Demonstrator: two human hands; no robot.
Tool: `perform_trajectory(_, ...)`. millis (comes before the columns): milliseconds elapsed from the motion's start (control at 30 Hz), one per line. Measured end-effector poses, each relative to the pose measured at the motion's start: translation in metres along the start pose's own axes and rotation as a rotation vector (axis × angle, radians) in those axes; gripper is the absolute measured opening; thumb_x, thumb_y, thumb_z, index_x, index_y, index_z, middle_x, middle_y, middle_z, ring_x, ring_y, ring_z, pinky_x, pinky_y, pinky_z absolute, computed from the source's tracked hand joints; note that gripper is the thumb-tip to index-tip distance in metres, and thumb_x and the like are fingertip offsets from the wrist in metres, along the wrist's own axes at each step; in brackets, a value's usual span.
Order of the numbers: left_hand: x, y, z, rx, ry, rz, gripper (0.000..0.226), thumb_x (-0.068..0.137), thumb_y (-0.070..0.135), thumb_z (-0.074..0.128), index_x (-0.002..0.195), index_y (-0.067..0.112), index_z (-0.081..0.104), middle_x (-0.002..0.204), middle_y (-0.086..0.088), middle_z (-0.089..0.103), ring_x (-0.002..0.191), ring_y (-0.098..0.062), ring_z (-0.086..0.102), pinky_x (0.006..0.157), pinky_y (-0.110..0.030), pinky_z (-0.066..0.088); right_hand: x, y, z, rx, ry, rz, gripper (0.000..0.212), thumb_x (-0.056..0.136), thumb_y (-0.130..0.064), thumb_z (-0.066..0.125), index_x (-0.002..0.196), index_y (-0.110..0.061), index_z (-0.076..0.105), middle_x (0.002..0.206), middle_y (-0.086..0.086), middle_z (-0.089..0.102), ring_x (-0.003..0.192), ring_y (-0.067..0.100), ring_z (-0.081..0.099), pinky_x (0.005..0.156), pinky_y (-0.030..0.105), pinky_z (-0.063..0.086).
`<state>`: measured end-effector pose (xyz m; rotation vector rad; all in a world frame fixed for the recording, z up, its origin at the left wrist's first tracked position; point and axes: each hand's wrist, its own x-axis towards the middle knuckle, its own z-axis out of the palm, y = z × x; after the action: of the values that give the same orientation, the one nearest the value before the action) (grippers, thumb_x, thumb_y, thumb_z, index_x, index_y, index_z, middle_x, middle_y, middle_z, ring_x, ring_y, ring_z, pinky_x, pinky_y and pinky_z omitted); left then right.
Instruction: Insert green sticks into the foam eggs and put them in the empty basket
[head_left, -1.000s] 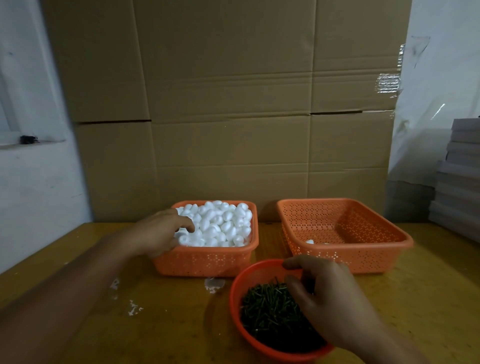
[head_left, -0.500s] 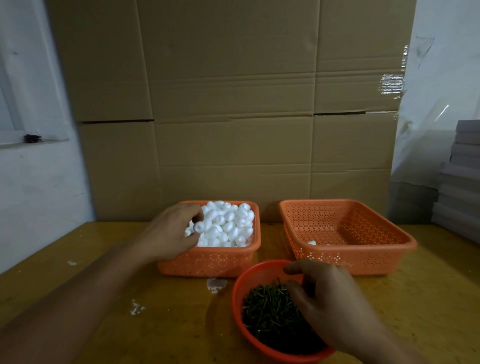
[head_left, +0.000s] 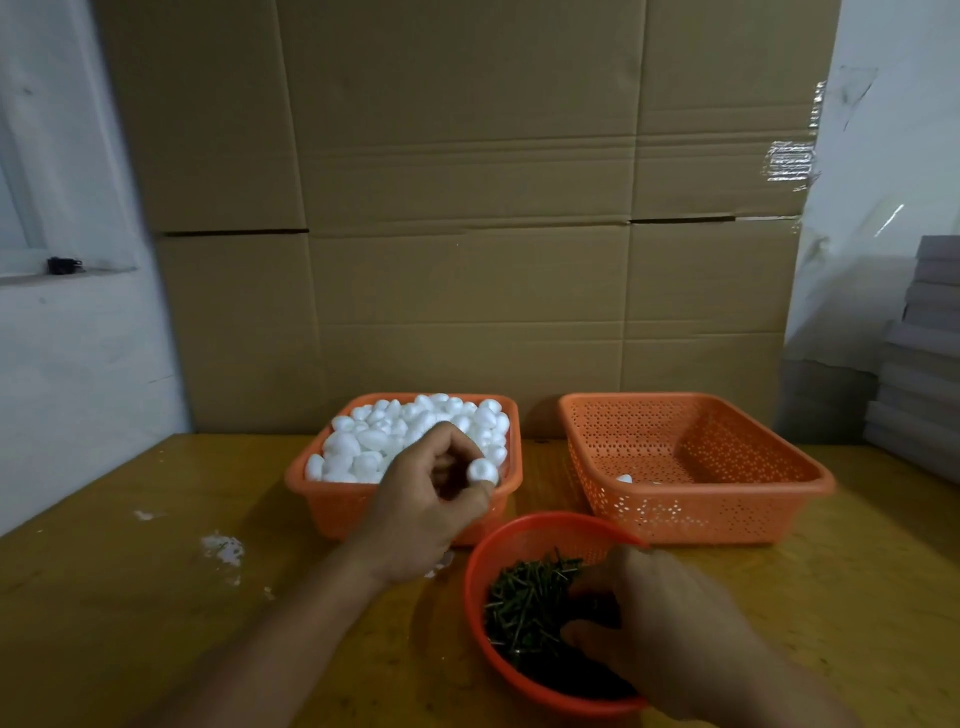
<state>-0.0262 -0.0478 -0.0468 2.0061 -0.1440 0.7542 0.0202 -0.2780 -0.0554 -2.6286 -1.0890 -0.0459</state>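
Observation:
My left hand (head_left: 421, 514) pinches one white foam egg (head_left: 482, 470) just above the front rim of the left orange basket (head_left: 332, 514), which is heaped with foam eggs (head_left: 410, 431). My right hand (head_left: 675, 634) reaches down into the round orange bowl (head_left: 550, 518) of green sticks (head_left: 524, 608), with its fingertips curled into the pile. Whether it holds a stick is hidden. The right orange basket (head_left: 701, 514) holds one or two eggs (head_left: 623, 478) near its front left corner.
Both baskets stand on a yellow wooden table (head_left: 130, 597) against a tall cardboard wall (head_left: 467, 260). White foam crumbs (head_left: 223, 548) lie on the table to the left. A stack of grey sheets (head_left: 924, 353) rises at the right edge.
My left hand has lifted one egg out of the pile and drawn it toward the bowl. My right hand stays in the bowl, its fingers dug a little deeper into the sticks.

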Motion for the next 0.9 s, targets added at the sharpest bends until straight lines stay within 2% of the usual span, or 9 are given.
perform_trajectory(100,-0.009,0.002,0.02,-0.037,-0.059,0.035,0.011,0.09,0.024,0.066,0.095,0.017,0.058,0.083,-0.006,0.07,0.079,-0.025,0.067,0.074,-0.046,0.056,0.001,-0.001,0.003,-0.042,-0.04,0.029,0.039,0.081,-0.064,0.062,0.111,-0.04,0.064,0.101,-0.017,0.066,0.093,0.006,0.065,0.083,0.033,0.058)
perform_trajectory(233,-0.017,0.006,0.035,-0.012,-0.091,0.08,0.015,0.095,0.036,0.056,0.105,0.034,0.045,0.08,-0.004,0.067,0.077,-0.031,0.064,0.071,-0.051,0.051,0.002,-0.002,0.007,-0.085,-0.05,0.05,0.039,0.08,-0.066,0.06,0.105,-0.036,0.064,0.096,-0.016,0.065,0.089,0.007,0.065,0.081,0.034,0.058)
perform_trajectory(367,-0.022,0.014,0.039,-0.012,-0.159,0.098,0.009,0.097,0.043,0.047,0.105,0.038,0.047,0.077,-0.011,0.057,0.069,-0.038,0.056,0.059,-0.053,0.046,0.004,-0.004,0.009,-0.096,-0.053,0.059,0.028,0.087,-0.053,0.06,0.106,-0.033,0.065,0.097,-0.014,0.066,0.09,0.01,0.066,0.082,0.034,0.059)
perform_trajectory(467,-0.024,0.016,0.04,0.044,-0.203,0.089,0.017,0.098,0.048,0.042,0.109,0.042,0.053,0.079,-0.013,0.056,0.068,-0.036,0.056,0.06,-0.05,0.047,0.005,-0.005,0.009,-0.099,-0.04,0.072,0.022,0.089,-0.044,0.059,0.108,-0.035,0.067,0.099,-0.014,0.067,0.092,0.01,0.066,0.081,0.032,0.058)
perform_trajectory(533,-0.024,0.018,0.041,0.057,-0.211,0.085,0.019,0.098,0.049,0.044,0.112,0.045,0.056,0.079,-0.002,0.058,0.072,-0.03,0.058,0.064,-0.044,0.049,0.005,-0.005,0.008,-0.091,-0.04,0.077,0.022,0.089,-0.041,0.059,0.109,-0.037,0.068,0.1,-0.014,0.068,0.093,0.01,0.067,0.081,0.031,0.058)
perform_trajectory(633,-0.024,0.017,0.042,-0.022,-0.246,0.039,0.026,0.095,0.037,0.063,0.119,0.045,0.057,0.095,0.014,0.065,0.086,-0.004,0.064,0.073,-0.025,0.052,0.004,-0.005,0.008,-0.091,-0.021,0.074,0.019,0.09,-0.042,0.057,0.107,-0.038,0.067,0.093,-0.013,0.065,0.091,0.01,0.066,0.076,0.029,0.056)
perform_trajectory(733,-0.025,0.014,0.043,-0.08,-0.237,-0.001,0.036,0.093,0.023,0.068,0.121,0.044,0.059,0.101,0.02,0.066,0.096,0.0,0.064,0.08,-0.017,0.049,0.002,-0.006,0.006,-0.067,0.005,0.061,0.022,0.092,-0.044,0.055,0.112,-0.046,0.065,0.092,-0.015,0.066,0.089,0.007,0.065,0.073,0.026,0.054)
perform_trajectory(800,-0.024,0.015,0.043,-0.112,-0.197,-0.019,0.03,0.095,0.029,0.065,0.121,0.042,0.059,0.093,0.02,0.066,0.09,0.002,0.063,0.077,-0.017,0.048,0.002,-0.007,0.004,-0.035,0.031,0.045,0.023,0.092,-0.046,0.054,0.113,-0.05,0.064,0.099,-0.016,0.068,0.089,0.006,0.065,0.075,0.028,0.055)
perform_trajectory(900,-0.021,0.019,0.042,-0.18,-0.142,-0.072,0.023,0.098,0.041,0.059,0.12,0.035,0.062,0.074,0.011,0.061,0.068,-0.001,0.057,0.065,-0.018,0.045,0.002,-0.007,0.002,0.021,0.049,0.025,0.023,0.093,-0.046,0.055,0.114,-0.048,0.064,0.1,-0.015,0.07,0.09,0.007,0.066,0.08,0.034,0.058)
